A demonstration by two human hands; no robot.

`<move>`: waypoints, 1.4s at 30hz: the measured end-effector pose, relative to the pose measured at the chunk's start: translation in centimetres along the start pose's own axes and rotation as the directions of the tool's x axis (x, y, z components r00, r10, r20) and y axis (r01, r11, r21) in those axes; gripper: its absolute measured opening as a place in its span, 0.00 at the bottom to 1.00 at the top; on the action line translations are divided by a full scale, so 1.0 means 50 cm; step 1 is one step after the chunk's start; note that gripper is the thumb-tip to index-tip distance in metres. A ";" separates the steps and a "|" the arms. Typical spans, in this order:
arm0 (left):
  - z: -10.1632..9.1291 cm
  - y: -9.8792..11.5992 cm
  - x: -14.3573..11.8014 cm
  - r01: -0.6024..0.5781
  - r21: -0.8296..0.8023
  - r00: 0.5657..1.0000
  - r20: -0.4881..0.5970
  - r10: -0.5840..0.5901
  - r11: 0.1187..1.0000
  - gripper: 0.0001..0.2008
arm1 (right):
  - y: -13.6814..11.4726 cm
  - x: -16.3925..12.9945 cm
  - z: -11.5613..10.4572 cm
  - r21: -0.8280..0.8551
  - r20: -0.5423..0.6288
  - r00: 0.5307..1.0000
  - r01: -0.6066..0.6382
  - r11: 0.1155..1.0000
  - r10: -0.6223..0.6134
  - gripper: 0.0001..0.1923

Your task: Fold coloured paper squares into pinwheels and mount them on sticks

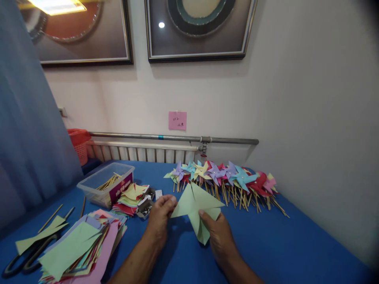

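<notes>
A pale green square of paper point(194, 203), slit from its corners and partly folded, is held above the blue table. My right hand point(220, 232) grips it from the right, thumb pressed on the front near the middle and fingers behind. At the paper's left point, my left hand point(160, 219) has its thumb and fingers closed on the edge; the fingertips are partly hidden. Behind the paper lies a row of finished paper pinwheels point(214, 172) on wooden sticks. Small boxes of metal pins point(144, 208) stand just left of my left hand.
To the left are a stack of coloured paper point(74, 246), black-handled scissors point(38, 252), a smaller pile of paper point(130, 199) and a clear plastic box point(97, 194) of sticks. A metal pipe point(133, 136) and radiator run along the wall behind the blue table point(266, 244).
</notes>
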State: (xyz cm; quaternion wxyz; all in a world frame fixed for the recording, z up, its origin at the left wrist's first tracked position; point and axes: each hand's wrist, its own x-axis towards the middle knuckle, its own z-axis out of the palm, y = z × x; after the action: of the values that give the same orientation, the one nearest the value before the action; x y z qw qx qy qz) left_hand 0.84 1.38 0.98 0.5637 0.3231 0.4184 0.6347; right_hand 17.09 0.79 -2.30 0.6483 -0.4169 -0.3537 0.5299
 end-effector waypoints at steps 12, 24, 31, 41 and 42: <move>-0.028 -0.001 0.028 -0.098 0.346 0.992 0.114 0.061 0.933 0.18 | 0.034 0.013 -0.020 -0.185 0.104 0.995 0.028 0.982 -0.009 0.25; -0.004 0.000 -0.009 -0.499 0.589 0.866 0.310 0.393 0.636 0.04 | 0.004 -0.005 -0.011 -0.241 0.087 0.996 0.034 0.970 -0.014 0.19; -0.013 -0.002 -0.018 -0.812 0.499 0.582 0.658 0.479 0.301 0.16 | 0.009 -0.002 -0.011 -0.203 0.074 0.997 0.009 0.979 0.006 0.18; -0.006 0.000 -0.030 -0.864 0.480 0.475 0.673 0.567 0.154 0.10 | 0.018 0.006 -0.017 -0.192 0.066 0.998 -0.007 0.981 0.020 0.21; -0.007 -0.002 -0.029 -0.866 0.480 0.466 0.669 0.579 0.142 0.10 | 0.018 0.005 -0.017 -0.196 0.063 0.998 -0.013 0.980 0.026 0.20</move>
State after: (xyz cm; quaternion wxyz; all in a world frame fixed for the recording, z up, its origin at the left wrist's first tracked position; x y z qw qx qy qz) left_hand 0.83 -0.12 0.82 0.0334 0.7931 0.3334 0.5087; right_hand 17.54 0.99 -3.45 0.5870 -0.4644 -0.4211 0.5123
